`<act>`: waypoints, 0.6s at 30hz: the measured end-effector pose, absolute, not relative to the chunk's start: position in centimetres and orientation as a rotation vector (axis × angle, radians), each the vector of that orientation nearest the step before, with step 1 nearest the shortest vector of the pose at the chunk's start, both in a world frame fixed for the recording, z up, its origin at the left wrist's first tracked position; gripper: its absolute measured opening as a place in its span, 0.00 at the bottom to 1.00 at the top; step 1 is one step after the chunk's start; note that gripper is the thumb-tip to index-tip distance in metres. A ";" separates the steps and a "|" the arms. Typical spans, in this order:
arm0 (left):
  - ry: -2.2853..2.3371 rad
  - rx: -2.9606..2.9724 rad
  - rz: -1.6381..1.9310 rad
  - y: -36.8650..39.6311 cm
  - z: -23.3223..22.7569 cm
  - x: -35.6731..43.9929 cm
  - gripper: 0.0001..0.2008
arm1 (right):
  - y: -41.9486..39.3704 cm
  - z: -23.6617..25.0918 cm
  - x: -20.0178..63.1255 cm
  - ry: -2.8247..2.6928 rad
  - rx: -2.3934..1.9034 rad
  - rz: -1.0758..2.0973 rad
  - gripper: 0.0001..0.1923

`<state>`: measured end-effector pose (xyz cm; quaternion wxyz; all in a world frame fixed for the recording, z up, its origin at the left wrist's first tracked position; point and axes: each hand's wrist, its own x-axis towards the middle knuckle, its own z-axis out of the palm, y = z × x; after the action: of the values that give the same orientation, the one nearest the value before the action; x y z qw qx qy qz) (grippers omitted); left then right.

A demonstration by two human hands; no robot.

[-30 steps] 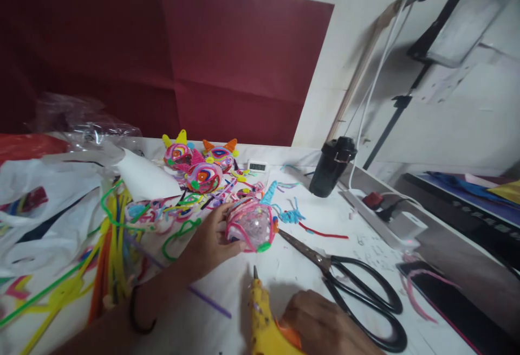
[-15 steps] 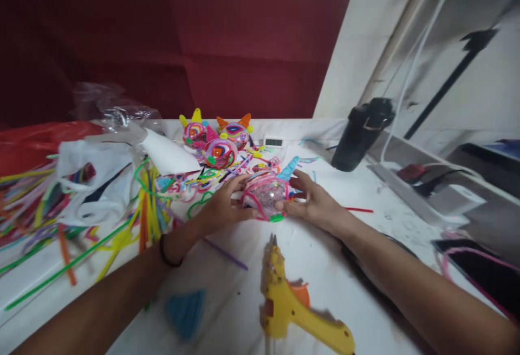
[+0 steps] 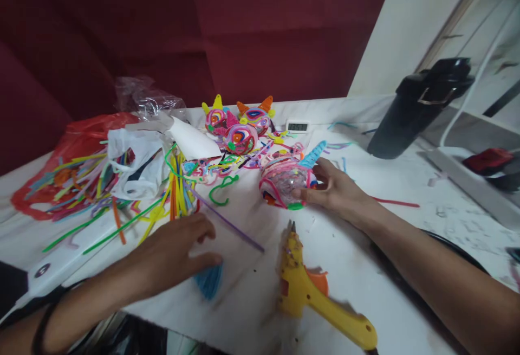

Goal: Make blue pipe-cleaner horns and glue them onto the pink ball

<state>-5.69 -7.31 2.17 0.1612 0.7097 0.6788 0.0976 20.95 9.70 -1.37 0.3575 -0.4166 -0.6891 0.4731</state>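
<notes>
Dim, motion-blurred, warped edges.

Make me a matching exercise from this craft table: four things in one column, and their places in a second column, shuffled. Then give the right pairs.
Things:
1. Glue gun
2. Pink ball with the blue horn
3. Blue cone piece
4. Digital timer

Places:
A. At the fingertips of the left hand
B. At the far edge of the table, by the red wall
C. Held in the right hand
D. Lying on the table between the two forearms

Pairs: 1-D, 2-C, 3-A, 4-B
</notes>
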 end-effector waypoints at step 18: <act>1.834 1.632 0.774 -4.7 3.6 -4.4 0.08 | 9.6 -1.8 20.6 -1.733 -0.989 1.205 0.34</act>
<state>-4.35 -4.72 3.58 0.2798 0.6087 0.6840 0.2887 20.58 9.64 -1.78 0.3944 -0.3897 -0.6832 0.4751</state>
